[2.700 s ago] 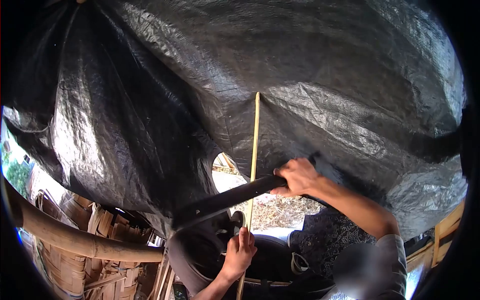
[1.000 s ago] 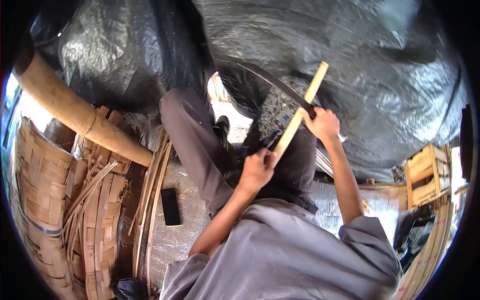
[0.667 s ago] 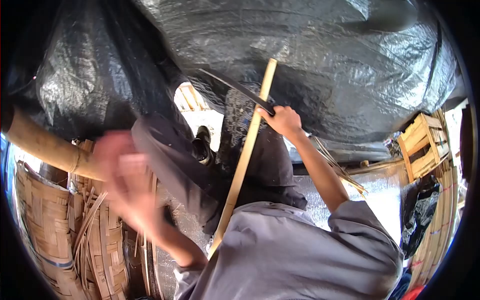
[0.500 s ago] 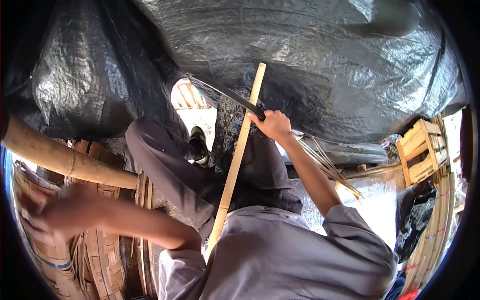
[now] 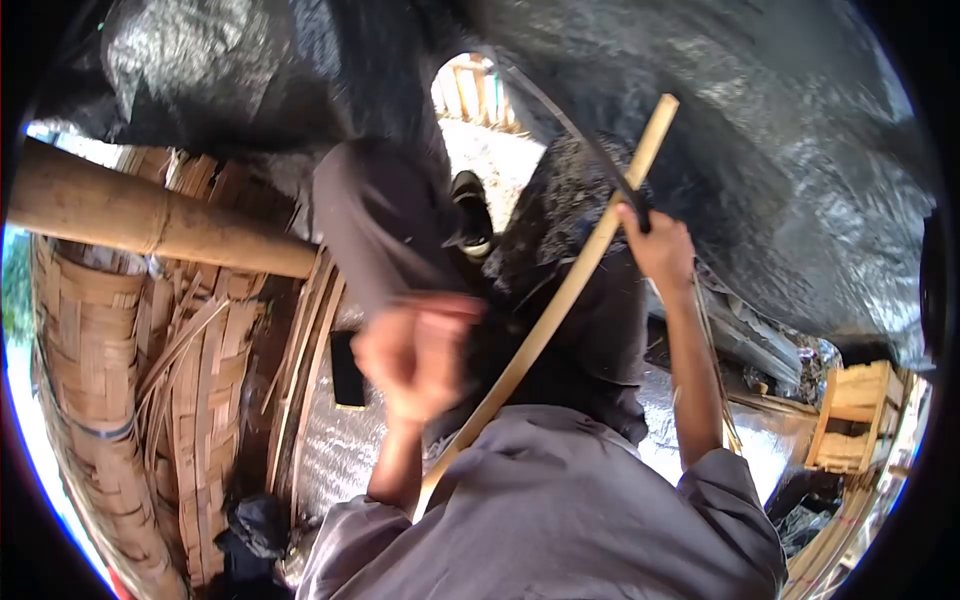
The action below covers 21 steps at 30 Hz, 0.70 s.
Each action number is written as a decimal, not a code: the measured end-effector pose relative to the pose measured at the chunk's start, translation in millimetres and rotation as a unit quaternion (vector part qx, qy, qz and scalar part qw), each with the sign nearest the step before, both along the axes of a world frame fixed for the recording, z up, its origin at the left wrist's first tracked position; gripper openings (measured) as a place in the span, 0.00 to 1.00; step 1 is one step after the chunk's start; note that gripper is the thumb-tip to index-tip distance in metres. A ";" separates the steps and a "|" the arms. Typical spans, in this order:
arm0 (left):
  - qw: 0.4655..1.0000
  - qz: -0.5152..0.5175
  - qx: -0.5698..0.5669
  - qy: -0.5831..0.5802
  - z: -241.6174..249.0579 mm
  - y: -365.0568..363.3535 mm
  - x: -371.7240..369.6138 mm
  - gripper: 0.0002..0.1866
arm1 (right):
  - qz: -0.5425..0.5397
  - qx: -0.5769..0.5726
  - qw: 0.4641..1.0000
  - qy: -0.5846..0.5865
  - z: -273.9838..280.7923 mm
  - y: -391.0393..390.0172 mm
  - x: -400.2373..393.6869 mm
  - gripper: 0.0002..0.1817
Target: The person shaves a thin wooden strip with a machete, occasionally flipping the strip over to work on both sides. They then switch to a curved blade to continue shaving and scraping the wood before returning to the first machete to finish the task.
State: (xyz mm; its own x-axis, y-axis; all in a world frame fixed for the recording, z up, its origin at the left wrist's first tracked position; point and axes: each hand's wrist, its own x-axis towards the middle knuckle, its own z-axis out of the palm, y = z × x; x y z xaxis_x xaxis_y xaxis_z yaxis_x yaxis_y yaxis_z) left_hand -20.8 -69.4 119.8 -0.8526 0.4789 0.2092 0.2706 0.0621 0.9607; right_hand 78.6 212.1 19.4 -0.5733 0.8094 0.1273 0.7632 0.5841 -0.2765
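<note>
Bamboo strip [image 5: 568, 290], knife [image 5: 596, 150] across it, right hand [image 5: 662, 255] clamped round the handle [image 5: 641, 208]; left hand [image 5: 418, 350] too blurry to tell.

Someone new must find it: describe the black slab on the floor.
Find the thick bamboo pole at left. Right of the thin strips below its right end, on the floor, lies the black slab: flat, rectangular, unlike the crumpled black bundle.

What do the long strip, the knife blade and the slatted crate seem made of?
Long strip: probably bamboo, matte; pale yellow, slender. Knife blade: likely steel, dark finish; thin, faint glint. Slatted crate: apparently unpainted wood; yellowish flat slats.
</note>
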 end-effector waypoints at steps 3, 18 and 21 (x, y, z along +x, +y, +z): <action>0.928 0.317 -0.151 0.124 -53.7 -89.3 -59.0 0.04 | 0.002 0.004 1.000 -0.019 10.9 -4.0 -0.9 0.29; 0.764 0.200 -0.613 0.010 -214.0 -211.0 -46.4 0.37 | -0.010 -0.067 0.997 0.031 42.8 -17.0 -0.4 0.27; 0.788 0.203 -0.580 0.040 -231.6 -228.1 -53.7 0.38 | 0.009 -0.070 0.996 0.063 47.4 -20.9 -0.5 0.26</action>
